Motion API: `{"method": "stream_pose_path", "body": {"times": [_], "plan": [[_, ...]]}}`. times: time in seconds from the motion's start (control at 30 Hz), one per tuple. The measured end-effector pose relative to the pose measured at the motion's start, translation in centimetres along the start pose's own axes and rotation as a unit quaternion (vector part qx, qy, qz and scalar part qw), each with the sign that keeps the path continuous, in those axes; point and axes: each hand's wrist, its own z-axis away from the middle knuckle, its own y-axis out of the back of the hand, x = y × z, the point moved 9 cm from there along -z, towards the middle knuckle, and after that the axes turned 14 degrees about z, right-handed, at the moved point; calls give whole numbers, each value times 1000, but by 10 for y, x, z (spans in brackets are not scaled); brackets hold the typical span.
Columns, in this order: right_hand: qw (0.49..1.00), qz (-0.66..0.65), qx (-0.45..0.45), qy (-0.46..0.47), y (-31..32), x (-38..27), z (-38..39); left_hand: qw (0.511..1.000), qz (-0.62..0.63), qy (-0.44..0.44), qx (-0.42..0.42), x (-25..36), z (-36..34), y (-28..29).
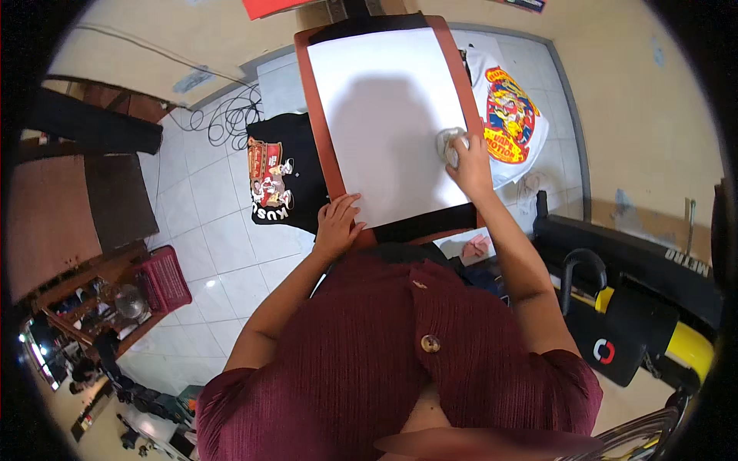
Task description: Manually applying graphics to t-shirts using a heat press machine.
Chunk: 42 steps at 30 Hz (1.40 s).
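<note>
While the head view shows the right hand [470, 165] with its fingers closed round a pale wad [445, 140], perhaps cloth, at the right edge of the white sheet [384, 154], the left hand [336, 223] lies near the sheet's lower left corner on the brown-rimmed board [316, 107], fingers slightly spread and holding nothing that shows. Good work here likely means bracing with that left hand so the sheet cannot creep over the black cloth [430, 221], and pressing the wad flat and evenly without snagging the edge.
</note>
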Motion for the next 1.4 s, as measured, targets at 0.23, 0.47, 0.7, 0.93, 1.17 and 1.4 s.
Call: {"method": "stream_pose_path", "body": {"times": [0.23,0.47,0.7,0.93,1.17,1.4], "plan": [[992,57,88,73,-14,13,-172,986,-49,94,131,5,8,22],[986,113,119,-7,-19,45,-318,817,345,396,237,-46,50,-10],[943,-37,195,267,1,-124,-263,733,491,414,222,-50,58,-39],[921,4,104,375,-5,-194,-177,672,554,454,188,-60,65,-62],[860,-143,29,490,-1,-195,4,654,610,425,141,-61,66,-68],[861,-100,-54,496,6,-180,73,670,655,341,78,-67,48,-64]]}}
